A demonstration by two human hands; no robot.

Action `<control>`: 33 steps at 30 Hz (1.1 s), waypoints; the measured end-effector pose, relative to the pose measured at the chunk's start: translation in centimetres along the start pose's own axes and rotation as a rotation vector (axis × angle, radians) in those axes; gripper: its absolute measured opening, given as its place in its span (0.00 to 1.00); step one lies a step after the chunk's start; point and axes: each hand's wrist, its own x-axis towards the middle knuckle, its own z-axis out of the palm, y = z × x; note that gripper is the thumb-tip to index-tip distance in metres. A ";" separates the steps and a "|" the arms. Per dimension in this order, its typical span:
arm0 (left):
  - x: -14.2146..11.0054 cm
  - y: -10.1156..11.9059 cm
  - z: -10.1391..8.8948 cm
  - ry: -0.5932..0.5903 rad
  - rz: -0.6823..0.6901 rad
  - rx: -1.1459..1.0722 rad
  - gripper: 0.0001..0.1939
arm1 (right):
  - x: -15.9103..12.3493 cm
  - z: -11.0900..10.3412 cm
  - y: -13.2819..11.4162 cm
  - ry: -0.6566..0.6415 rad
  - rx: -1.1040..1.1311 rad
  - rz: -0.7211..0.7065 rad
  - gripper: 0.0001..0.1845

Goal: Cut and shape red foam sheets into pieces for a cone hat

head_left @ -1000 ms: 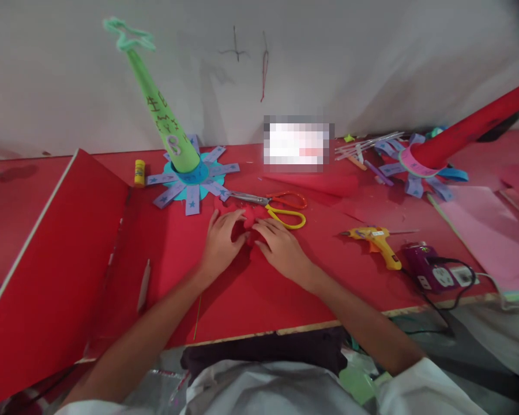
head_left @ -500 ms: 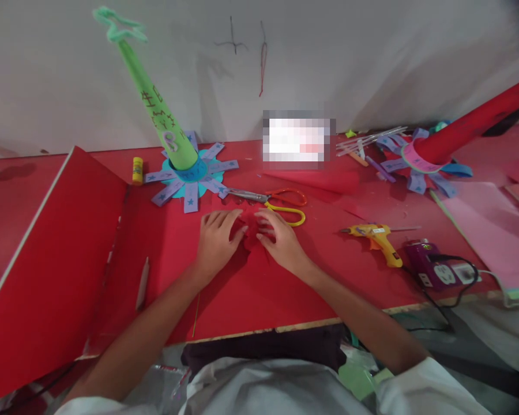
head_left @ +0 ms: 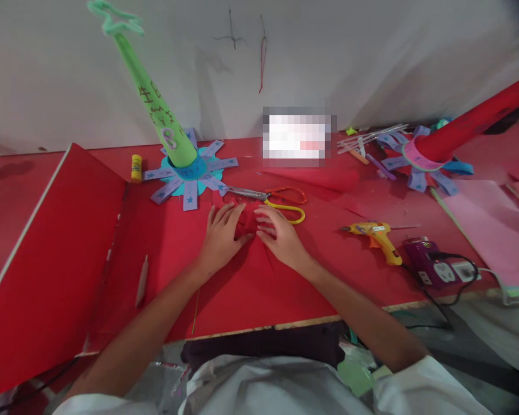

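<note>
In the head view a small piece of red paper [head_left: 247,217] with a wavy edge sits between my two hands; against the red table its outline is hard to make out. My left hand [head_left: 222,235] has its fingers curved round the left side of it, thumb toward the middle. On the opposite side, my right hand [head_left: 282,237] pinches the paper with bent fingers and thumb. Just beyond my hands lies a pair of scissors [head_left: 259,195] with one red-orange and one yellow handle, blades pointing left.
A yellow glue gun [head_left: 374,230] and a purple power box [head_left: 428,262] with cables lie right. At the back stand a green paper cone [head_left: 164,121] and a yellow glue stick [head_left: 136,168]. A red board [head_left: 56,265] rises at left, beside a pen [head_left: 142,279]. Pink sheets [head_left: 488,230] lie far right.
My hands have shifted slightly, with the red paper turned between them. The left fingers have spread a little over it. The whole view has tilted slightly, so the background sits higher.
</note>
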 end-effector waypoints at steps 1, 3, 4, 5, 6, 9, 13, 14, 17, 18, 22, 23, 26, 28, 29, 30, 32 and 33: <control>0.1 -0.1 0.1 0.000 -0.008 -0.028 0.37 | 0.0 0.0 0.0 0.002 0.022 0.008 0.25; 0.2 -0.3 0.1 -0.002 -0.018 -0.077 0.36 | 0.2 -0.1 -0.1 -0.001 0.071 0.031 0.22; 0.3 -0.3 0.0 -0.002 -0.020 -0.095 0.36 | 0.2 -0.1 -0.1 -0.003 0.096 0.041 0.21; 0.3 -0.3 0.0 0.000 -0.020 -0.109 0.36 | 0.3 -0.2 -0.2 -0.001 0.119 0.047 0.20; 0.4 -0.3 -0.1 0.002 -0.016 -0.121 0.36 | 0.3 -0.2 -0.4 0.007 0.138 0.051 0.19; 0.3 -0.1 -0.2 -0.003 0.016 -0.156 0.37 | 0.4 -0.4 -0.9 0.025 0.177 0.089 0.19; -0.2 0.2 0.0 0.004 0.054 -0.159 0.35 | 0.3 -0.5 -1.4 -0.047 0.264 0.244 0.23; -0.3 0.3 0.0 0.010 0.051 -0.144 0.34 | 0.3 -0.5 -1.4 -0.066 0.284 0.272 0.24; -0.4 0.3 0.1 0.010 0.011 -0.132 0.33 | 0.2 -0.3 -1.2 -0.104 0.337 0.307 0.26; -0.4 0.3 0.2 0.005 -0.007 -0.137 0.33 | 0.2 -0.2 -1.1 -0.111 0.356 0.313 0.26; -0.2 0.1 0.3 -0.007 -0.045 -0.105 0.30 | 0.2 -0.2 -0.9 -0.111 0.396 0.340 0.25; -0.1 0.0 0.3 -0.009 -0.047 -0.095 0.29 | 0.2 -0.2 -0.9 -0.109 0.397 0.343 0.25; 0.0 0.0 0.4 -0.011 -0.051 -0.089 0.27 | 0.2 -0.1 -0.8 -0.104 0.390 0.335 0.24; 0.0 0.0 0.3 -0.009 -0.054 -0.096 0.27 | 0.2 -0.1 -0.7 -0.097 0.367 0.314 0.23; 0.0 -0.1 0.2 -0.009 -0.058 -0.101 0.26 | 0.2 0.0 -0.6 -0.093 0.348 0.298 0.23; 0.0 -0.1 0.2 -0.007 -0.062 -0.108 0.26 | 0.1 0.0 -0.6 -0.089 0.326 0.278 0.23; 0.0 -0.2 0.2 0.008 -0.073 -0.122 0.25 | 0.0 0.1 -0.7 -0.074 0.279 0.235 0.22; 0.0 -0.2 0.2 0.020 -0.077 -0.131 0.24 | 0.0 0.1 -0.7 -0.062 0.249 0.213 0.21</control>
